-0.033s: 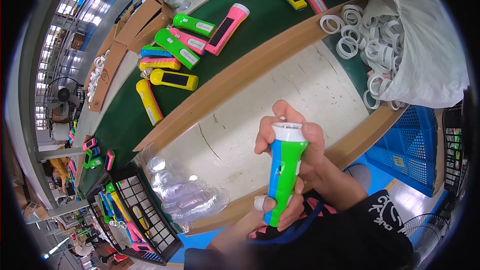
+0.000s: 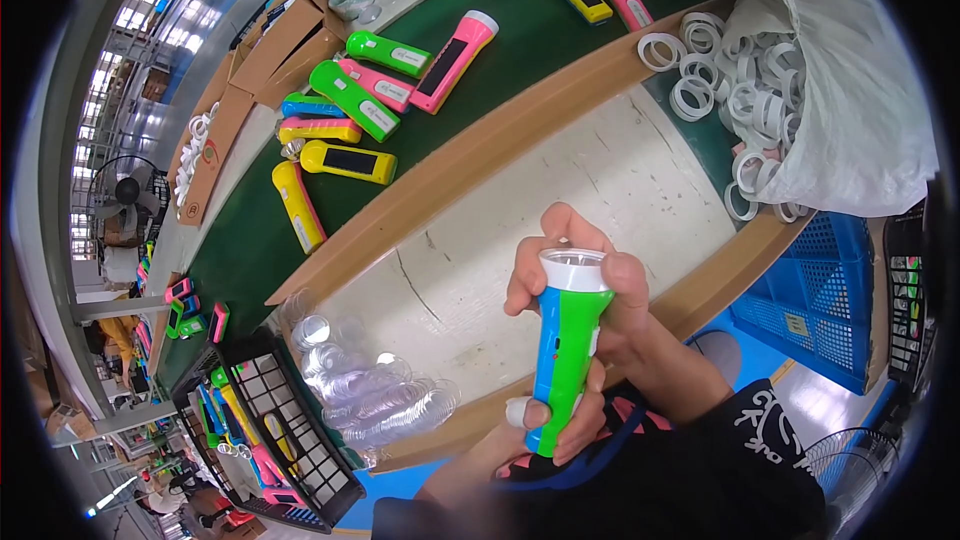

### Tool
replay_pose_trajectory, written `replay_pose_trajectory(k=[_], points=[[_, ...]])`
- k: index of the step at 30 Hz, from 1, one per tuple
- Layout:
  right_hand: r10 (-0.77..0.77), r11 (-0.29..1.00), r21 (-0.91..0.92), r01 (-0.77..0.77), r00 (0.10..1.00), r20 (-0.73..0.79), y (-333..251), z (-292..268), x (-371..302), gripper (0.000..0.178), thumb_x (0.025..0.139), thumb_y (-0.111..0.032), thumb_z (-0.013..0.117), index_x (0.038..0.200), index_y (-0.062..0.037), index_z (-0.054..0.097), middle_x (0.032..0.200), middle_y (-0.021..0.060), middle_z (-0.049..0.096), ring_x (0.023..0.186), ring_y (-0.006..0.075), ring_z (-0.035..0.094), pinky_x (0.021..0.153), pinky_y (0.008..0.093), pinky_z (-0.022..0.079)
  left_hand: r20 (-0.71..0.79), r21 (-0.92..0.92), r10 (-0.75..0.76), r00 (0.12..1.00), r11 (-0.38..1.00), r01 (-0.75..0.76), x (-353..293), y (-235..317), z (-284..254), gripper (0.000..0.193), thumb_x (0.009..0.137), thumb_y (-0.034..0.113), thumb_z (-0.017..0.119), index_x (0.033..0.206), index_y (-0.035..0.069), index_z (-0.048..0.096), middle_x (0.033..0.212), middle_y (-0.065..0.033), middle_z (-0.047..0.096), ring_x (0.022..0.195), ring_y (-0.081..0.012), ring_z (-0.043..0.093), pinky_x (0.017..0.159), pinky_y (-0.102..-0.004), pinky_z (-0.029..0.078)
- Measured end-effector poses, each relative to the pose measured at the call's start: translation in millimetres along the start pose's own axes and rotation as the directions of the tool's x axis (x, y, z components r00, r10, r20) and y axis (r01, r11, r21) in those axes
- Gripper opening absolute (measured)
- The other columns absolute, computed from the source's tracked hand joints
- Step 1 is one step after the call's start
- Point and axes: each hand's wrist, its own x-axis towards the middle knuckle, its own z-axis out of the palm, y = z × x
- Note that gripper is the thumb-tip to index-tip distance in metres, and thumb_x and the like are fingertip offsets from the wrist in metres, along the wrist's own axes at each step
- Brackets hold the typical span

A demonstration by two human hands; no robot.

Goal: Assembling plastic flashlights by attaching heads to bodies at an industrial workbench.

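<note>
A blue and green flashlight (image 2: 570, 345) stands nearly upright before me, its head up and slightly tilted. My left hand (image 2: 578, 426) is closed around the lower end of its handle; a white wrap covers part of the thumb. At the top, my right hand (image 2: 626, 295) grips the white ring (image 2: 574, 272) around the head, thumb and fingers on opposite sides. A clear lens (image 2: 573, 257) shows inside that ring. The palm side of each hand is partly hidden.
Clear lens discs (image 2: 385, 395) lie piled at the left of the white work board (image 2: 480, 230). Loose white rings (image 2: 765, 110) spill from a white bag (image 2: 850, 90). Colourful flashlights (image 2: 355, 100) rest on the green belt (image 2: 240, 260). A black crate (image 2: 300, 420) and blue crate (image 2: 810, 300) flank me.
The flashlight's head has tipped slightly, showing more of the lens end. My right hand has moved a little with it; both hands keep their grip.
</note>
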Motion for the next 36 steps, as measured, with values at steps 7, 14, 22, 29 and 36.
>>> replay_pose_trajectory(k=[7,14,22,29,36], points=[[-0.159,0.753,-0.656,-0.059,0.951,-0.267,-9,0,-5,0.032,0.081,-0.014,0.059,0.108,-0.0049,0.043,0.095,0.0142,0.059,0.09,0.0201,0.059,0.083,0.0332,0.048,-0.288,0.929,0.623,0.728,-0.002,0.369,0,23,-7,0.041,0.072,0.015,0.072,0.104,0.002,0.05,0.083,-0.004,0.055,0.075,-0.0118,0.052,0.068,-0.0257,0.043],[-0.049,0.866,-0.478,-0.145,0.928,-0.37,-38,-19,-6,0.042,0.095,-0.03,0.045,0.128,-0.0043,0.04,0.108,0.0115,0.057,0.101,0.0189,0.055,0.09,0.0336,0.044,-0.429,0.888,0.573,0.699,0.41,0.208,3,42,-13,0.045,0.077,0.01,0.067,0.117,0.002,0.047,0.095,-0.0076,0.057,0.08,-0.0144,0.056,0.066,-0.0278,0.049],[-0.385,-0.022,-0.997,-0.071,0.921,-0.057,-113,-29,17,0.015,0.088,-0.013,0.057,0.09,0.0017,0.058,0.078,0.0049,0.061,0.073,0.0108,0.057,0.067,0.023,0.046,-0.319,0.948,0.565,0.761,0.192,0.254,68,119,7,0.049,0.085,0.026,0.061,0.122,-0.003,0.048,0.104,-0.0133,0.058,0.09,-0.0195,0.058,0.073,-0.0316,0.049],[-0.269,-0.287,-0.915,0.282,0.893,0.36,-94,-2,131,0.017,0.08,-0.008,0.063,0.091,0.003,0.058,0.084,0.0136,0.061,0.076,0.0259,0.06,0.069,0.0311,0.047,0.419,0.606,0.762,0.493,-0.639,0.474,79,250,29,0.049,0.082,0.024,0.064,0.12,-0.003,0.049,0.117,-0.0245,0.054,0.107,-0.0389,0.053,0.09,-0.0395,0.043],[-0.051,-0.699,-0.682,0.215,0.936,0.347,-40,-70,304,0.073,0.075,-0.049,0.063,0.116,0.0086,0.045,0.116,0.0274,0.05,0.108,0.0408,0.049,0.093,0.0437,0.04,0.086,0.307,0.993,0.078,-0.101,0.946,-86,344,-22,0.081,0.069,0.046,0.072,0.124,-0.006,0.042,0.1,-0.028,0.06,0.093,-0.0381,0.06,0.08,-0.0407,0.049]])
